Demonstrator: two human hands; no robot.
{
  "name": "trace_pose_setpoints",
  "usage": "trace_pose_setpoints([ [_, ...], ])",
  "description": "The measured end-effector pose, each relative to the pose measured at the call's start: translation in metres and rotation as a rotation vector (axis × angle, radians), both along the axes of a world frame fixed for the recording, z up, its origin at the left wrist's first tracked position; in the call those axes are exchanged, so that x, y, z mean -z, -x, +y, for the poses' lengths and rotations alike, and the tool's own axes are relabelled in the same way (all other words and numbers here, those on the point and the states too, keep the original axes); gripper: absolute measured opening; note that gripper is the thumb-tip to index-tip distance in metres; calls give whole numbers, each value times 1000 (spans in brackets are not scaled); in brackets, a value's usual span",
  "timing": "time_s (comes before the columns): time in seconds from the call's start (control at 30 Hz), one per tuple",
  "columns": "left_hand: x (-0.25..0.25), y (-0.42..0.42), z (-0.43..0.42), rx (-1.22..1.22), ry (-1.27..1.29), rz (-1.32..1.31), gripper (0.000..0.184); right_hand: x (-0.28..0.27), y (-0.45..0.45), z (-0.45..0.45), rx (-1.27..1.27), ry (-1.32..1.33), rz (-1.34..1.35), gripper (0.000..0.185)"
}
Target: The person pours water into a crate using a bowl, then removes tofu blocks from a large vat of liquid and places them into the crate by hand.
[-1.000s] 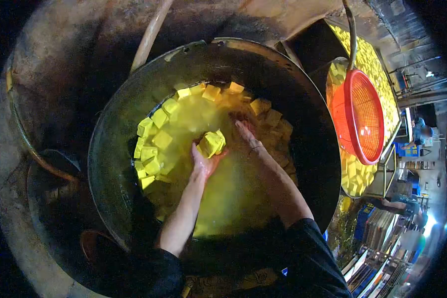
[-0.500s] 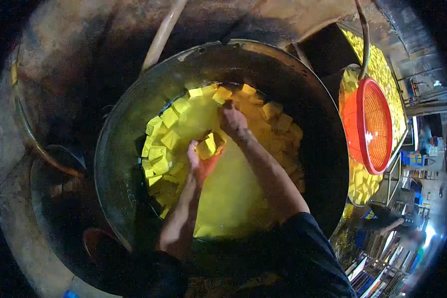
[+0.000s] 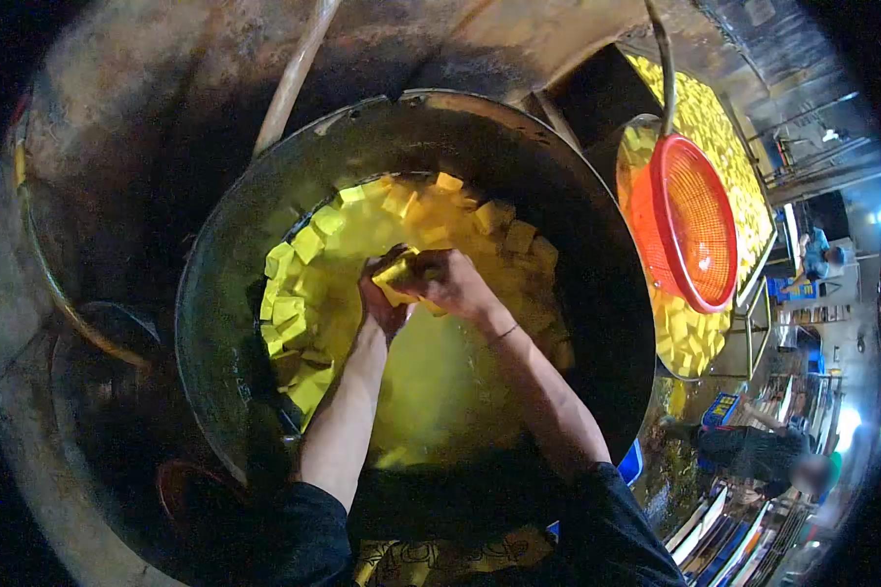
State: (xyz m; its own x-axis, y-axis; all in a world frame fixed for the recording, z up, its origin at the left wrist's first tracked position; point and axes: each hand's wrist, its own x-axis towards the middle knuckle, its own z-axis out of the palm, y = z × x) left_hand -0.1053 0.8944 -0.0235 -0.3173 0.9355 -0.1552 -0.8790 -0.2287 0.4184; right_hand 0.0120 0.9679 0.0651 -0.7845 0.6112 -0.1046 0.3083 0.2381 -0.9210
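Note:
Yellow tofu blocks (image 3: 289, 311) lie in cloudy yellow liquid (image 3: 421, 382) inside a large dark round pan (image 3: 220, 293), crowded along its far and left sides. Above the liquid, near the middle, my left hand (image 3: 384, 305) is closed around tofu blocks (image 3: 396, 279). My right hand (image 3: 457, 282) meets it from the right, its fingers curled against the same tofu. How many pieces lie between the hands I cannot tell, because the fingers cover part of them.
A red plastic strainer basket (image 3: 695, 225) hangs right of the pan, over more yellow blocks (image 3: 690, 342). Beyond is a wide tray of blocks (image 3: 700, 108). A pole (image 3: 299, 78) leans behind the pan. Other people (image 3: 754, 450) stand farther right, near racks.
My right hand has come back from the pan's far side to my left hand, and both now hold tofu together. The view has shifted, so the pan sits slightly farther left.

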Motion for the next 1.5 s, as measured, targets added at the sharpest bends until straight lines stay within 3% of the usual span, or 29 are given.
trace_pose_setpoints([
  [0.07, -50, -9, -3, -98, 83, 282, 36, -41, 3, -9, 43, -57, -118, 36],
  [0.17, -61, -14, 10, -19, 254, -108, 35, -77, -5, -15, 67, 117, -16, 42],
  [0.23, -47, -26, 20, 160, -85, -436, 35, -92, -11, -18, 20, -547, -120, 52],
  [0.27, -26, -60, 23, -201, 26, -361, 35, -90, -15, -16, 124, -350, -206, 71],
  [0.3, -39, -62, 22, -182, 24, -360, 35, -100, -21, -17, 142, -354, -209, 71],
  [0.37, -92, -60, 22, 224, 105, -353, 41, -123, -42, -20, 302, -530, -270, 93],
  [0.4, -117, -69, 25, 339, 1, -224, 47, -117, -62, -14, 257, -466, -338, 105],
  [0.43, -136, -87, 30, 321, 132, -163, 52, -121, -78, -12, 194, -333, -350, 99],
  [0.5, -189, -129, 29, 193, 217, 27, 46, -144, -120, -15, 156, 57, 16, 94],
  [0.53, -223, -151, 21, 207, 227, 155, 47, -159, -143, -30, 234, 214, 169, 76],
  [0.6, -242, -203, 14, 318, 171, 361, 51, -197, -188, -60, 309, 200, 368, 60],
  [0.73, -273, -304, -20, 538, -73, 870, 86, -204, -315, -138, 701, 46, 523, 63],
  [0.77, -276, -323, -32, 544, -34, 1074, 77, -199, -341, -163, 757, 87, 615, 64],
  [0.87, -239, -349, -40, 143, -298, 1630, 76, -143, -406, -214, 1070, 233, 759, 61],
  [0.97, -196, -363, -31, 135, -429, 1728, 78, 25, -496, -248, 1408, 548, 826, 39],
  [1.03, -207, -369, -33, 111, -422, 1933, 74, 100, -523, -239, 1457, 784, 856, 35],
  [1.1, -205, -373, -30, 139, -388, 1963, 71, 141, -532, -214, 1547, 648, 410, 36],
  [1.13, -205, -374, -29, 143, -378, 1994, 72, 165, -533, -201, 1527, 306, 46, 45],
  [1.17, -205, -375, -29, 151, -367, 2025, 72, 190, -525, -195, 1670, 181, -791, 54],
  [1.23, -206, -376, -27, 181, -354, 2070, 72, 267, -517, -187, 1432, 54, -1352, 50],
  [1.37, -208, -376, -27, 220, -306, 2092, 69, 323, -483, -202, 1636, 55, -1276, 44],
  [1.43, -205, -373, -24, 198, -363, 2087, 72, 334, -493, -212, 1458, 65, -1247, 44],
  [1.5, -213, -361, -22, 345, -432, 2023, 77, 362, -525, -220, 1088, 10, -1274, 39],
])
